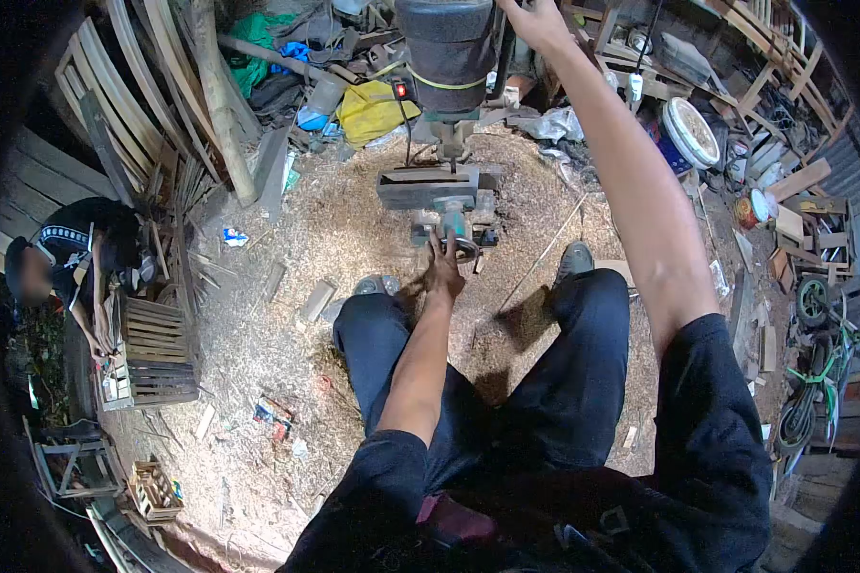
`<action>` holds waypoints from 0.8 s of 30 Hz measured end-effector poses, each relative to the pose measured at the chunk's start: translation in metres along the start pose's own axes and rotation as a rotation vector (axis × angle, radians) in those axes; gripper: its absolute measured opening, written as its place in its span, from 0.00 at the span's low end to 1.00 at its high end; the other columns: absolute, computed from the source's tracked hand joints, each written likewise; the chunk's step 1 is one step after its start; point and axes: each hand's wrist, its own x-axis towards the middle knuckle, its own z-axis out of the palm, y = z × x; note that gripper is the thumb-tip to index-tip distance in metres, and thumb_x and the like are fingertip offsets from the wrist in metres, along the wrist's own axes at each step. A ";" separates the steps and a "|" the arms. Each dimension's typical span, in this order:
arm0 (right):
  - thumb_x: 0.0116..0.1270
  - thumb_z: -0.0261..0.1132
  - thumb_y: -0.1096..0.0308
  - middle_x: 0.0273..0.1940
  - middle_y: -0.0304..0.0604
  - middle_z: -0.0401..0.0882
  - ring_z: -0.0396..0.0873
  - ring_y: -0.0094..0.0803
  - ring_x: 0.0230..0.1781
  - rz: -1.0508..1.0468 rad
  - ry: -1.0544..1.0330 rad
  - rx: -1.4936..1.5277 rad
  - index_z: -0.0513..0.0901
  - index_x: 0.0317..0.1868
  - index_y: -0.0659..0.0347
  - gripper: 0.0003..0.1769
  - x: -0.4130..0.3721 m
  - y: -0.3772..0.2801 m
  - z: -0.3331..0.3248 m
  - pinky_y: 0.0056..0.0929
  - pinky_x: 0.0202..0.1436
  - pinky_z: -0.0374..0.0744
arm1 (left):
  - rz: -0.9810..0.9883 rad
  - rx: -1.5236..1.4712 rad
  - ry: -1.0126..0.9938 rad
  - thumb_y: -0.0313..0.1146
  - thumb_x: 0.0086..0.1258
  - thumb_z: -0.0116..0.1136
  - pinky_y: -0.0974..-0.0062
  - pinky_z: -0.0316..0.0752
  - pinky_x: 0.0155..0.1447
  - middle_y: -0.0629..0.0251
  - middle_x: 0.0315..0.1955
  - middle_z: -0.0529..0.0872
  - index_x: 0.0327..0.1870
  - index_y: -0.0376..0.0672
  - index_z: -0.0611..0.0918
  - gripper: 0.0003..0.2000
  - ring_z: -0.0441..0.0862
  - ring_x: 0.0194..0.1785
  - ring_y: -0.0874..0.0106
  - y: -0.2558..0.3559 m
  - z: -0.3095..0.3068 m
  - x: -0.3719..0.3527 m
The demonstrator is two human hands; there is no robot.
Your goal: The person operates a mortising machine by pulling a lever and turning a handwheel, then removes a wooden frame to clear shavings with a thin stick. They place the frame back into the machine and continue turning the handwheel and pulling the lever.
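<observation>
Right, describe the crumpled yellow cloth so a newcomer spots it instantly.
Find the big dark cylindrical machine housing at top centre. Just left of it in the picture, past a small red light, lies the crumpled yellow cloth. Its broad yellow surface sets it apart from the blue plastic and green plastic.

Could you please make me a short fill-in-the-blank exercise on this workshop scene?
1. The left hand is at the machine's teal part, while the ____ hand reaches up beside the dark cylinder.
2. The crumpled bundle left of the cylinder is ____.
3. The small light near that bundle glows ____.
4. The slatted crate beside the co-worker is made of ____.

Missing words: right; yellow; red; wood.
</observation>
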 end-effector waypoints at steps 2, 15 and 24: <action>0.68 0.65 0.48 0.60 0.60 0.74 0.73 0.43 0.62 0.013 0.027 0.040 0.58 0.70 0.69 0.43 0.007 0.006 0.007 0.37 0.65 0.71 | 0.073 0.047 0.058 0.25 0.55 0.58 0.59 0.55 0.77 0.49 0.77 0.42 0.79 0.57 0.48 0.48 0.50 0.77 0.47 -0.012 0.008 -0.001; 0.67 0.53 0.29 0.20 0.38 0.75 0.75 0.29 0.26 0.230 0.084 0.316 0.79 0.24 0.60 0.38 0.067 -0.048 -0.006 0.28 0.36 0.71 | 0.295 -0.177 0.198 0.39 0.55 0.69 0.46 0.55 0.73 0.41 0.68 0.64 0.77 0.47 0.47 0.51 0.61 0.69 0.37 -0.047 0.020 0.010; 0.75 0.51 0.54 0.18 0.36 0.72 0.69 0.26 0.19 0.067 0.134 0.560 0.75 0.23 0.57 0.23 -0.012 -0.039 -0.007 0.27 0.27 0.67 | 0.598 0.349 0.516 0.45 0.56 0.62 0.42 0.43 0.77 0.35 0.73 0.40 0.76 0.56 0.53 0.45 0.31 0.72 0.25 -0.050 0.051 0.029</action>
